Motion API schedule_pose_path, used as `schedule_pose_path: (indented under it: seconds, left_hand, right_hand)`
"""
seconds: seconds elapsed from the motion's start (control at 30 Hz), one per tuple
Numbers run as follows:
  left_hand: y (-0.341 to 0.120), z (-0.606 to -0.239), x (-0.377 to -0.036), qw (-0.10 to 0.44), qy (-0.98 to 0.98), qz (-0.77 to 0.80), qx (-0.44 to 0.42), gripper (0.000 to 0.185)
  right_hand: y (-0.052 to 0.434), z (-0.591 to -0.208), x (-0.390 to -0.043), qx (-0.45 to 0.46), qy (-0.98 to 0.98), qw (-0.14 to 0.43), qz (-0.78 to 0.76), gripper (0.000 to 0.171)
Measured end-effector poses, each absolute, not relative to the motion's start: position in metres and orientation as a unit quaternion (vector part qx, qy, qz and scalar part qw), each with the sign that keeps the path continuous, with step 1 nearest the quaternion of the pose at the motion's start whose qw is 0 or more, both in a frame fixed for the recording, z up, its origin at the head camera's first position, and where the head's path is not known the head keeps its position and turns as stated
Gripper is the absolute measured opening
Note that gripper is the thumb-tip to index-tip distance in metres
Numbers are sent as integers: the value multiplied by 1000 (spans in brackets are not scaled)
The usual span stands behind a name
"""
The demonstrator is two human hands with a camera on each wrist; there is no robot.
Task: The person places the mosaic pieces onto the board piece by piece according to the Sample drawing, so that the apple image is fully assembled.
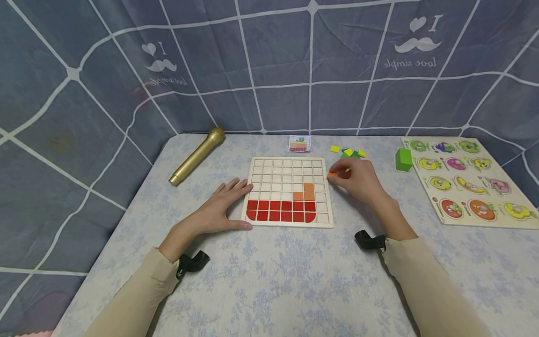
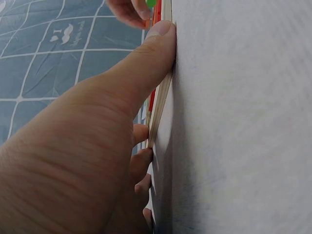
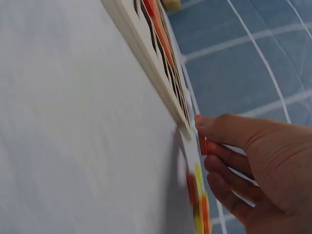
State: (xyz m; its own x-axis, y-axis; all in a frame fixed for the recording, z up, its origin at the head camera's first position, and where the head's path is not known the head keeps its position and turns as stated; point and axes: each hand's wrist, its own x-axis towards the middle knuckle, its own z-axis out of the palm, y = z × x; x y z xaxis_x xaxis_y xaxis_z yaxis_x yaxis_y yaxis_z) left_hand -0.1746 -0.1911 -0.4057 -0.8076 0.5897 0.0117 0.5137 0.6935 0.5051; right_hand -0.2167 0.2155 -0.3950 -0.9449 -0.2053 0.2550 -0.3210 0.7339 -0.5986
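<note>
Fingers of the right hand (image 1: 358, 180) pinch an orange tile (image 1: 332, 175) just beside the grid board's (image 1: 328, 223) right edge; the left hand (image 1: 221, 206) lies flat, fingers spread, against its left edge. Held by so little, the tile could slip or land crooked. Its edge points toward the board; being square, it shows no clear long axis.

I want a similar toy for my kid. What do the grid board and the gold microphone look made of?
The grid board looks like pale unfinished wood: a light matte face and, in the left wrist view, a thin plywood-like edge. The gold microphone has a satin metallic sheen; it could be metal or painted plastic.
</note>
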Motion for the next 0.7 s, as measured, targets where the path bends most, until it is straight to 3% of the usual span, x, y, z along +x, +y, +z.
schedule_pose_path:
  seconds: [0.27,0.7]
  left_hand:
    - [-191,-407,-175,71,919,245,302,108]
    - [-192,-409,-175,72,920,240,301,110]
  right_hand:
    - [174,-395,-206,200,-910,36,362,16]
    - [153,-398,-198,230,-903,33,362,15]
